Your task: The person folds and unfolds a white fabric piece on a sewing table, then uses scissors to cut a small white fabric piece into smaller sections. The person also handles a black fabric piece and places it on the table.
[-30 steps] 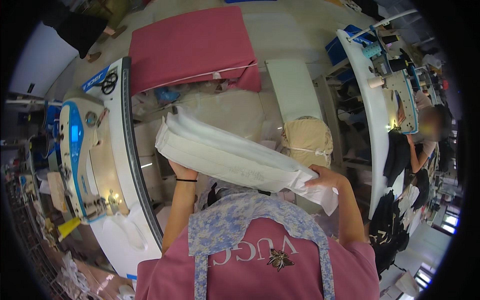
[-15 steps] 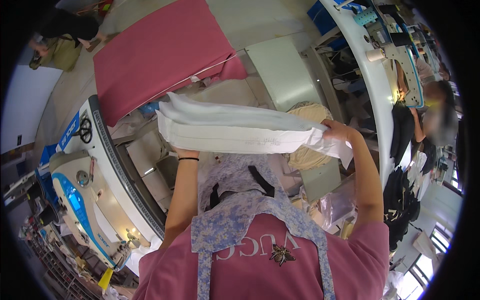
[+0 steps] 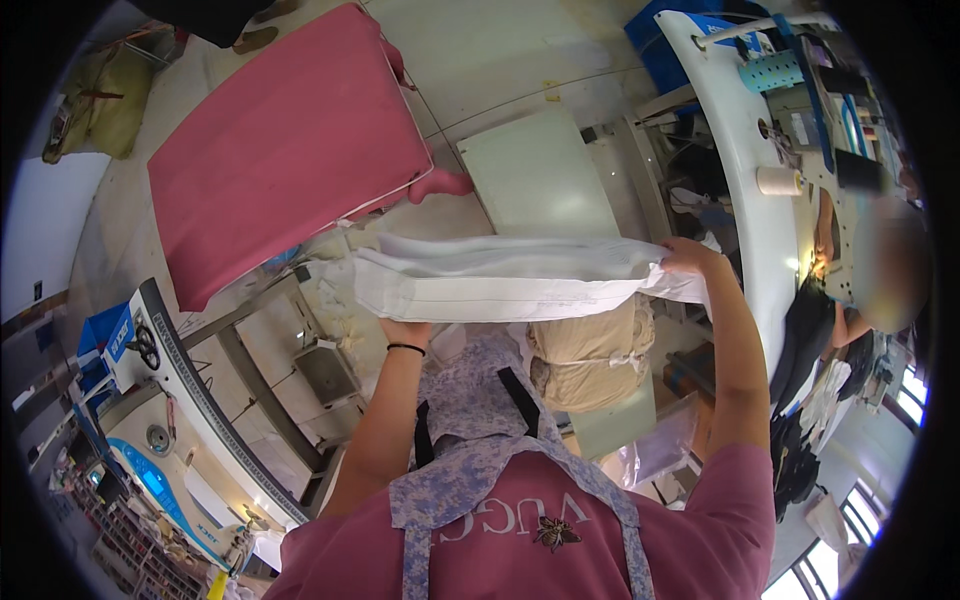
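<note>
I hold a long stack of white padded strips or paper pieces (image 3: 500, 295) level in front of me. My left hand (image 3: 404, 330) grips it from below near the left end, its fingers mostly hidden behind it. My right hand (image 3: 688, 258) is closed on the right end, where the white material crumples and hangs down. Beneath the stack, a tan tied bundle (image 3: 585, 365) rests on a pale green board (image 3: 530, 190).
A pink cloth-covered table (image 3: 270, 150) is at the upper left. Sewing machines stand at left (image 3: 160, 480) and right (image 3: 800, 130), with dark fabric (image 3: 800, 360) at the right one. A co-worker (image 3: 880, 270) sits there. An olive bag (image 3: 120, 100) is at top left.
The stack has swung from a slant to nearly level and shifted rightward in the view, both hands still on it. The view has turned, moving the pink table left and showing more floor.
</note>
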### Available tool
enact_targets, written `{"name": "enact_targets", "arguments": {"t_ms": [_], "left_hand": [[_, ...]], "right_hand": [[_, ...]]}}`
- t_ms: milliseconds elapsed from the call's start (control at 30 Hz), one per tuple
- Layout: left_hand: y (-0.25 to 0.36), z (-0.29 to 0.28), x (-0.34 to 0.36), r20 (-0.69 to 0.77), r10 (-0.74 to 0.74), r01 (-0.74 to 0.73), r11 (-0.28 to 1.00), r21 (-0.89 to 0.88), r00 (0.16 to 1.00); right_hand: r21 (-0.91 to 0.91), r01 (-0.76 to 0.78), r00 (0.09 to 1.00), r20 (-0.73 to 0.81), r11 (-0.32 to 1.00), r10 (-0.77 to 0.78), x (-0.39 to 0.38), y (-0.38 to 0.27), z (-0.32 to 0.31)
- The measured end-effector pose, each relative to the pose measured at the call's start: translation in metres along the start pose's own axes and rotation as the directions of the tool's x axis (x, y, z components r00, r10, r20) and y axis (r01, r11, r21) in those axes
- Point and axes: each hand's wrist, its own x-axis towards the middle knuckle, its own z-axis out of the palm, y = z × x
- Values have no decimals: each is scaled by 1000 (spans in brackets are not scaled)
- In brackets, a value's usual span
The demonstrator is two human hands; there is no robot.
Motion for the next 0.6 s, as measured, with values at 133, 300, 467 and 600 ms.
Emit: {"name": "enact_targets", "arguments": {"t_ms": [133,300,467,600], "left_hand": [[-35,19,12,-46,-61,61,998,-9,997],[-57,35,14,-150,-225,247,957,150,963],[-34,-7,-14,-324,-348,476,673,566,879],[0,-48,-61,-426,-246,470,670,574,871]], "right_hand": [[-160,-74,994,-89,984,60,38,23,-32],[-302,-149,988,-84,942,129,84,33,-66],[-579,-288,671,-690,762,-271,120,-3,-25],[-229,230,644,-693,946,-324,80,-98,66]]}}
